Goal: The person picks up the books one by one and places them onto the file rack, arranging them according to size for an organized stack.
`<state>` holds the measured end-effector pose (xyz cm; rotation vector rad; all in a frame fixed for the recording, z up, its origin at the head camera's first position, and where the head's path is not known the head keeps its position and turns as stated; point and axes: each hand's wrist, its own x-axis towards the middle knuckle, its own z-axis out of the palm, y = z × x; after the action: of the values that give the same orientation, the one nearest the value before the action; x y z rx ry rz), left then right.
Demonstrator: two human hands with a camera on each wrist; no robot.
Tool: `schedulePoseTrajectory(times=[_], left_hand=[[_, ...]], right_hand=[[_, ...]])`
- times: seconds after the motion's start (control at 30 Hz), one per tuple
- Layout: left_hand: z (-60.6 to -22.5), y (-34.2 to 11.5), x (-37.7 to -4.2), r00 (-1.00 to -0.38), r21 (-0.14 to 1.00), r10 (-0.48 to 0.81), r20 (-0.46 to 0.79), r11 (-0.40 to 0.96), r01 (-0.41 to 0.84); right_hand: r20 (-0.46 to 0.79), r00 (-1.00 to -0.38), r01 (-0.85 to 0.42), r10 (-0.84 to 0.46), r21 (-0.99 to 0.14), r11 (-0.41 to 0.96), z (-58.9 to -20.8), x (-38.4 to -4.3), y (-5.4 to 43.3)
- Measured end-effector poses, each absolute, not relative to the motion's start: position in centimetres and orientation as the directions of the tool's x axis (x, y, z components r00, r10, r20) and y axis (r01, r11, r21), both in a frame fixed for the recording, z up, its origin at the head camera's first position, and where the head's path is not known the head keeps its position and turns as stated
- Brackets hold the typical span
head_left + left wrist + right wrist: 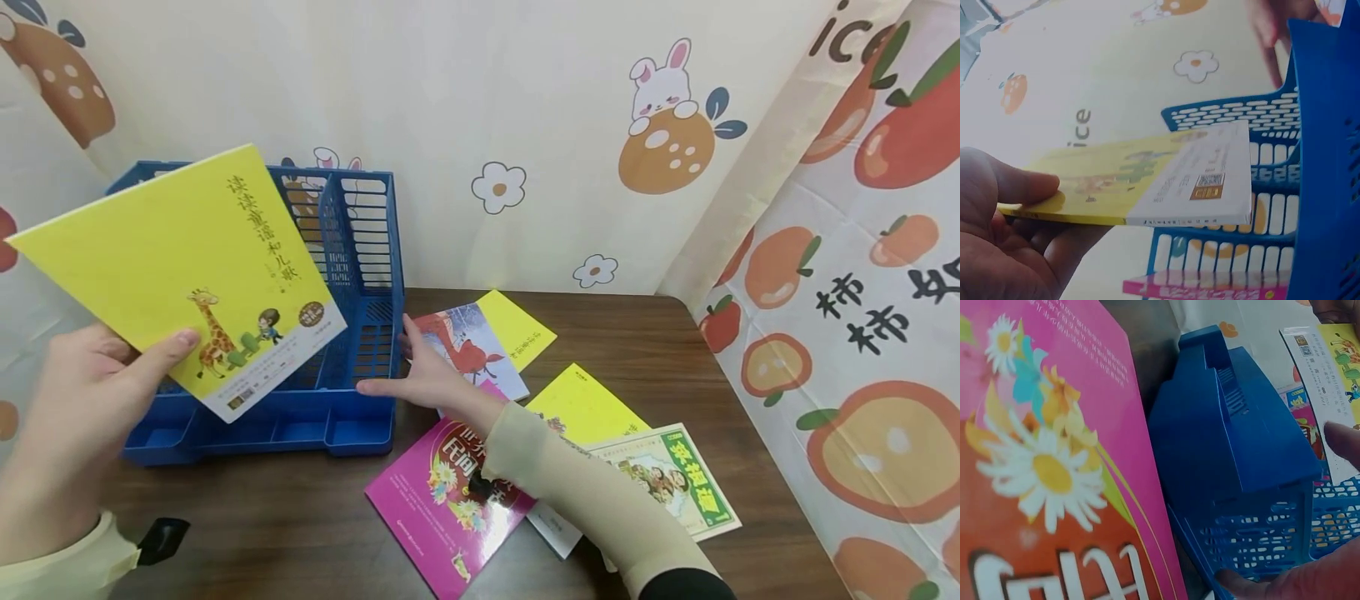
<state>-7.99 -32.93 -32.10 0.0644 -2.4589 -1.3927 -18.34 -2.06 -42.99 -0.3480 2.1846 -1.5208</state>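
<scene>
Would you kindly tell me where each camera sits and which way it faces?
Head: on the person's head, facing forward and down at the blue rack and table; left hand, right hand and sleeved forearms show.
Left wrist: on that wrist, facing the yellow book and rack; left hand at left, part of the right at top right.
Right wrist: on that wrist, facing past the magenta book to the rack; parts of both hands toward the right.
Shared: both wrist views show the yellow book and rack.

The left hand (pixel 90 396) is up by the blue basket's (pixel 363 425) left front corner, thumb (pixel 168 354) pinching against fingers; the right arm (pixel 592 492) stretches to its right side, hand (pixel 442 375) spread.
</scene>
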Motion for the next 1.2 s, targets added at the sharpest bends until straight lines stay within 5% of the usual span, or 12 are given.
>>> schedulePoseTrajectory(times=[0.3,0.67,1.2], left_hand=[[-31.1,-33.1,-7.4,-0.874,0.801,-0.399,0.277,0.598,-0.019],[-32.6,-29.7,-9.6,-0.754,0.694,-0.380,0.536,0.706,0.138],[-37.8,-25.8,-15.6,-0.805,0.626,-0.246,0.539,0.757,0.188]], right_hand=[[-0.264,-0.839,0.121,-0.475,-0.943,0.311,-43.5,-18.6,-2.4],[-0.295,-0.808,0.209,-0.510,-0.953,0.220,-43.9,-18.7,-2.3],[-0.299,-0.807,0.197,-0.509,-0.949,0.246,-44.0,-18.8,-2.1]])
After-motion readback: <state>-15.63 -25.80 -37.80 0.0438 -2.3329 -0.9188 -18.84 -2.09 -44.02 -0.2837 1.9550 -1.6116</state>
